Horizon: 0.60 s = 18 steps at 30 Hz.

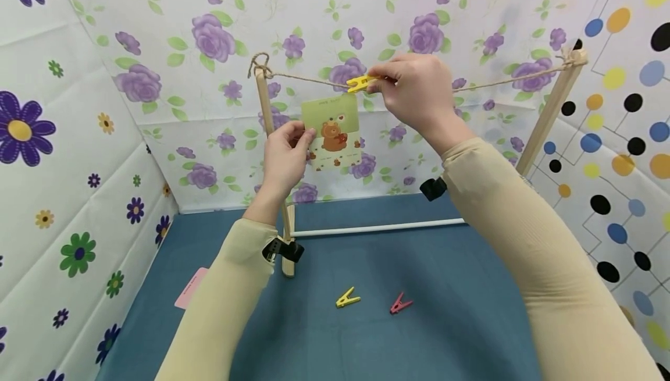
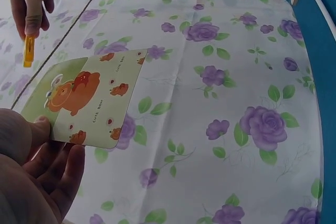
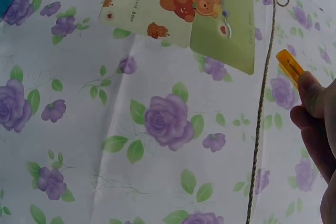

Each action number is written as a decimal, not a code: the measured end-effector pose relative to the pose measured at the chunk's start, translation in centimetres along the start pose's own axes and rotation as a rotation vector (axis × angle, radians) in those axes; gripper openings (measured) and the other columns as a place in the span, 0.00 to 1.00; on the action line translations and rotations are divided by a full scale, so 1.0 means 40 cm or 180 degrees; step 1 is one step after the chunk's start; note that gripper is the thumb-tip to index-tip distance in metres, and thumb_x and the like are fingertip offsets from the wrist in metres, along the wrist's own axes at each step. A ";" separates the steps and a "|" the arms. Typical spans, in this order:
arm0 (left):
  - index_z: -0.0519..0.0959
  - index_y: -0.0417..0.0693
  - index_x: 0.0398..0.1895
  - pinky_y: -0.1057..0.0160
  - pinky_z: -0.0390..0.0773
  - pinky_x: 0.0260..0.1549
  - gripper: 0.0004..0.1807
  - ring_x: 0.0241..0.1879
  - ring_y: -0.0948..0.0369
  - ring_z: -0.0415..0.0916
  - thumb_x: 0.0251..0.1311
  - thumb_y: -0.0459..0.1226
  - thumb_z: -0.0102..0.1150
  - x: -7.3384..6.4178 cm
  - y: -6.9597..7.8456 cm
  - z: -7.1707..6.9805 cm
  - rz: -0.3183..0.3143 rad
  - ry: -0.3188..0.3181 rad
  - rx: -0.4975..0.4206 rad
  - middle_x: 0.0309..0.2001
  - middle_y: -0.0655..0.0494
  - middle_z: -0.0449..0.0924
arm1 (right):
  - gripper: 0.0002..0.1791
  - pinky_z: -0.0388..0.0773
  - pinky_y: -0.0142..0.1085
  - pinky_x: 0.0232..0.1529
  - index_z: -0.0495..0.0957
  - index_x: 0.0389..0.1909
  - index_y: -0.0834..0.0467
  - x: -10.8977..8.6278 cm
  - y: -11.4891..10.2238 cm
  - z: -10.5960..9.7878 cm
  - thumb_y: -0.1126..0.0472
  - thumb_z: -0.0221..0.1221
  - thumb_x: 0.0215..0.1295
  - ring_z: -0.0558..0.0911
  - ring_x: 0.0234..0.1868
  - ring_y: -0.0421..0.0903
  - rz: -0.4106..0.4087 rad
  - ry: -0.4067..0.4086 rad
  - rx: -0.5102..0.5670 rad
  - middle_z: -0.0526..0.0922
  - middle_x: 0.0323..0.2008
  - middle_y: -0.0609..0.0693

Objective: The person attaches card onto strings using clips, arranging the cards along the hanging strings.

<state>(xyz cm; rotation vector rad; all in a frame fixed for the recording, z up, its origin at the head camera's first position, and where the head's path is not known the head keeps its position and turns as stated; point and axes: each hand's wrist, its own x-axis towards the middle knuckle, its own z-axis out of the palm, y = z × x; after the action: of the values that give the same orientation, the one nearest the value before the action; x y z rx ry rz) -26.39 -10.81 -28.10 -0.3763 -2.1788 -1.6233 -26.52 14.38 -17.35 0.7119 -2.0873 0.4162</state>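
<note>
My left hand (image 1: pixel 285 154) pinches the left edge of a green and cream card (image 1: pixel 334 134) with a bear printed on it. The card hangs upright, its top edge just below a twine line (image 1: pixel 303 78). Between thumb and fingers, my right hand (image 1: pixel 416 87) pinches a yellow clothespin (image 1: pixel 361 83), its tip pointing left at the twine near the card's upper right corner. In the right wrist view the clothespin (image 3: pixel 290 66) is apart from the card (image 3: pixel 220 35), on the other side of the twine (image 3: pixel 261 108).
The twine is tied between two wooden posts (image 1: pixel 266 102), with a white rod (image 1: pixel 377 228) low between them. On the blue tabletop (image 1: pixel 445 288) lie another yellow clothespin (image 1: pixel 347 298), a red clothespin (image 1: pixel 400 304) and a pink card (image 1: pixel 191 288), partly behind my left sleeve. Patterned cloth walls stand around.
</note>
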 end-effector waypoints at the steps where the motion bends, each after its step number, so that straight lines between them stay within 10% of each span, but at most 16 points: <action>1: 0.84 0.38 0.55 0.65 0.82 0.33 0.14 0.36 0.57 0.79 0.78 0.39 0.63 0.001 0.001 0.001 0.0024 0.0005 0.0015 0.45 0.48 0.88 | 0.09 0.81 0.47 0.31 0.94 0.47 0.56 0.005 -0.001 0.000 0.57 0.73 0.71 0.90 0.35 0.54 0.0014 -0.0050 -0.0035 0.93 0.40 0.54; 18: 0.86 0.38 0.52 0.65 0.83 0.34 0.11 0.38 0.57 0.82 0.77 0.37 0.63 0.009 0.015 0.011 0.0237 0.0096 0.0149 0.42 0.47 0.88 | 0.10 0.84 0.47 0.33 0.94 0.47 0.56 0.042 -0.020 0.008 0.55 0.72 0.72 0.90 0.38 0.53 0.0001 -0.0409 -0.0169 0.93 0.43 0.53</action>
<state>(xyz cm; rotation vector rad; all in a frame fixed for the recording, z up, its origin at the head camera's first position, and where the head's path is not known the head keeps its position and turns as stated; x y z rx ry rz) -26.54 -10.22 -27.55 -0.4116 -2.1503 -1.5262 -27.01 13.00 -16.13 0.7233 -2.2106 0.3212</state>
